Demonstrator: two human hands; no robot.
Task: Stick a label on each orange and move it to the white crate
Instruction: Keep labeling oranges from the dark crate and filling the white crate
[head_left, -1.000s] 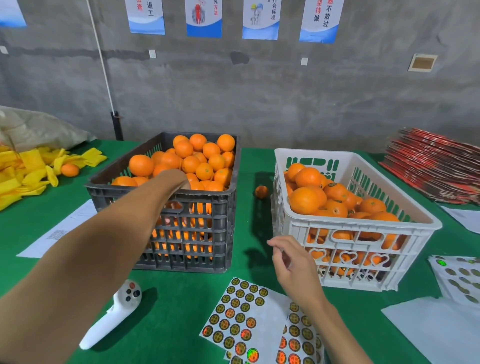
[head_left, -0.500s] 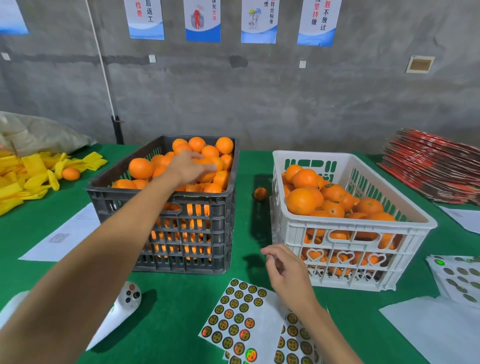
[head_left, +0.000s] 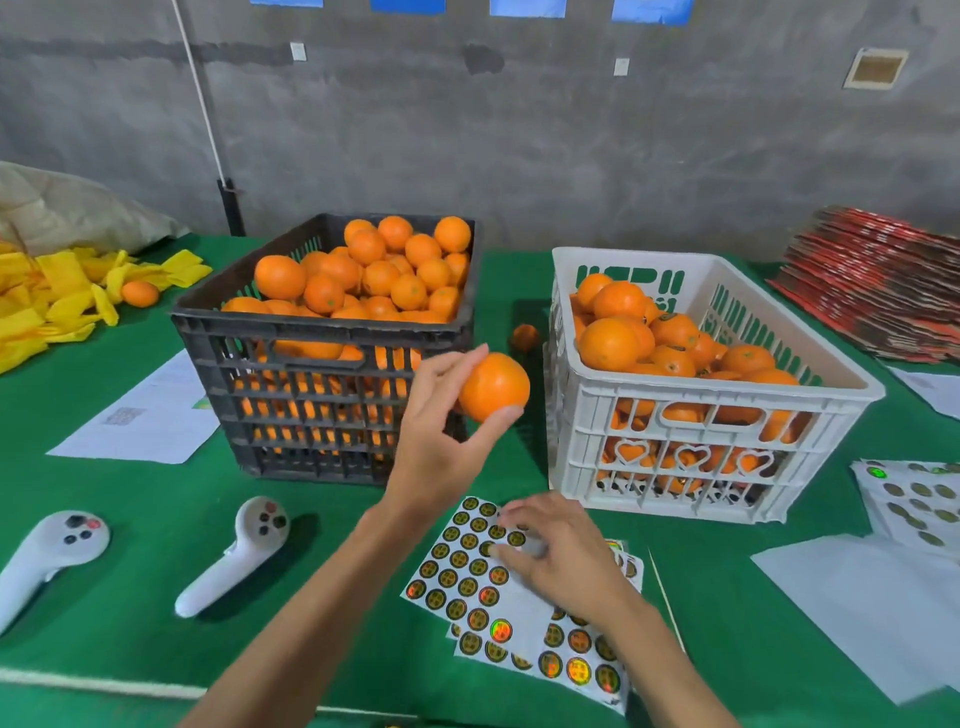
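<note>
Holding orange (head_left: 493, 387) in left hand (head_left: 441, 426); right hand (head_left: 558, 551) fingertips on label sheet (head_left: 467, 566).

So the orange (head_left: 493, 387) is round, bright and smooth, held up off the table between the thumb and fingertips of the left hand (head_left: 447, 431). The white crate (head_left: 711, 410) sits just right of that hand and beyond the right hand (head_left: 558, 551), slatted sides with heart cutouts, already about half full of oranges. The label sheet (head_left: 467, 566) lies flat under the right hand's fingertips, rows of round dark-and-gold stickers, a few shiny ones, some peeled spots.
</note>
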